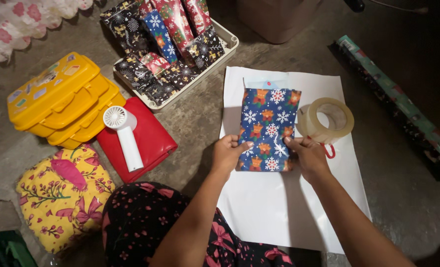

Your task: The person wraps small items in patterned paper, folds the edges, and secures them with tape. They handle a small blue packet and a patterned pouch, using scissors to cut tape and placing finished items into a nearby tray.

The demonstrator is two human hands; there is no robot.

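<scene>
A small flat packet wrapped in blue snowflake paper point(268, 124) lies on a white sheet point(274, 207) spread on the concrete floor. My left hand point(227, 153) grips the packet's lower left edge, thumb on top. On the lower right edge rests my right hand point(308, 155), fingers pressing the paper down. A roll of clear tape point(327, 120) stands just right of the packet, touching my right hand's knuckles. Something red point(330, 150) peeks out beside that hand.
A white tray point(228, 45) of wrapped gifts sits at the top. Left are a yellow lunch box point(62, 101), a white hand fan point(124, 134) on a red pouch point(151, 141), a yellow floral cushion point(62, 195). A wrapping-paper roll point(403, 109) lies right.
</scene>
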